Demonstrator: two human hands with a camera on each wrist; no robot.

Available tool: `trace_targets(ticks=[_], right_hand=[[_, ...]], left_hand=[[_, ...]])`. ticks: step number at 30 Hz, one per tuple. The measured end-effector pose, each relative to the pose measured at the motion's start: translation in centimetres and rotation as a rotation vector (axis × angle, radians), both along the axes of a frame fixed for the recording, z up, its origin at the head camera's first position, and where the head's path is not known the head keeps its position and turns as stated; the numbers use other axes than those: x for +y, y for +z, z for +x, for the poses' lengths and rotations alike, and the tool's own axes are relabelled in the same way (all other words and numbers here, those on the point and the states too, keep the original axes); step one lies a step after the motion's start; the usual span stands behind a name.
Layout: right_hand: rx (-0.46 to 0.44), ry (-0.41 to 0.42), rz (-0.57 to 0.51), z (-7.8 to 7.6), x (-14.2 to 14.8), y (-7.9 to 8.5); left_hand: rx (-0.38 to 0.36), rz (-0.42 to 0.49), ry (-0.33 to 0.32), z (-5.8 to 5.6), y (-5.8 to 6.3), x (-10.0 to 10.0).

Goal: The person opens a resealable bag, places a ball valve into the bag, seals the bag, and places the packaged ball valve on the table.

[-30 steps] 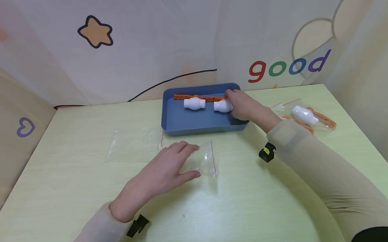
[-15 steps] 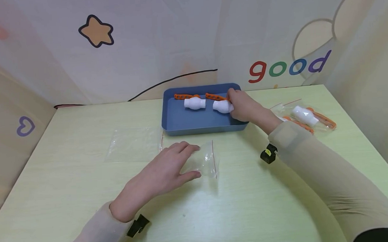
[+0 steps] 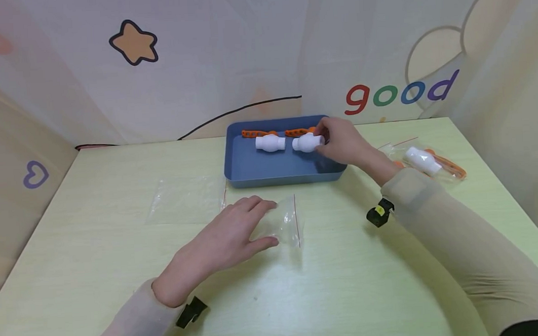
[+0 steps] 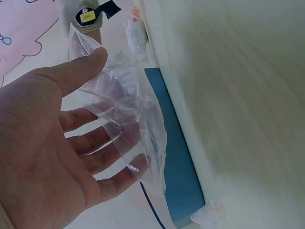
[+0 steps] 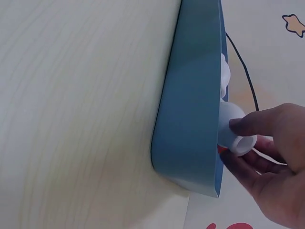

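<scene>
My right hand (image 3: 342,140) pinches a white plastic tube (image 3: 307,142) with a bulging middle and ribbed ends, at the right end of the blue tray (image 3: 274,181). In the right wrist view its round open end (image 5: 244,144) faces the hand, thumb on one side and fingers on the other. An orange strip with holes (image 3: 298,132) lies just behind it. A second white tube (image 3: 269,143) and orange strip (image 3: 255,133) are to the left in the tray. My left hand (image 3: 222,236) holds a clear zip bag (image 3: 283,223), thumb and fingers spread around its bulging film (image 4: 138,119).
A flat clear zip bag (image 3: 186,200) lies left of the tray. To the right, packed bags hold a white tube (image 3: 423,160) and orange strips (image 3: 451,166). A printed curtain (image 3: 226,53) stands behind the pale table (image 3: 330,291).
The right hand has shifted slightly up and right, more of the white tube now showing. The right orange strip has moved apart from the left one. The left hand keeps its place.
</scene>
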State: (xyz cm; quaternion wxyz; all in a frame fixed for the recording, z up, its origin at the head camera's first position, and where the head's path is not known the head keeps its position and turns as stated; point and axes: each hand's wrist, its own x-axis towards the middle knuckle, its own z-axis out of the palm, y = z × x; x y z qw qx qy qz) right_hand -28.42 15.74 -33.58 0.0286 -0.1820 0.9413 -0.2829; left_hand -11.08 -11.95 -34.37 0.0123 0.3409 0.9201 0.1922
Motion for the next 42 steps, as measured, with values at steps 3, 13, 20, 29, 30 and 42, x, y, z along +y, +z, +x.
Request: trace_targets(ticks=[3,13,20,29,30,42], right_hand=[[0.027,-0.007,-0.052,0.2,0.2,0.2],[0.097,-0.023,-0.143,0.9,0.7,0.9],[0.107,-0.05,-0.163,1.9,1.6,1.8],[0.055,-0.099,-0.225,3.6,2.8,2.8],[0.051,-0.099,-0.233,3.8,2.9,2.8],[0.021,-0.047,-0.388,6.9,3.8,3.1]], left_hand=[[0.001,0.0,-0.002,-0.1,0.0,0.0],[-0.005,0.003,0.013,-0.3,0.0,0.0],[-0.003,-0.019,0.058,-0.4,0.1,-0.1],[-0.013,-0.037,0.107,-0.9,0.1,-0.4],[-0.014,-0.037,0.108,-1.0,0.1,-0.5],[-0.045,-0.021,0.148,-1.7,-0.3,-0.9]])
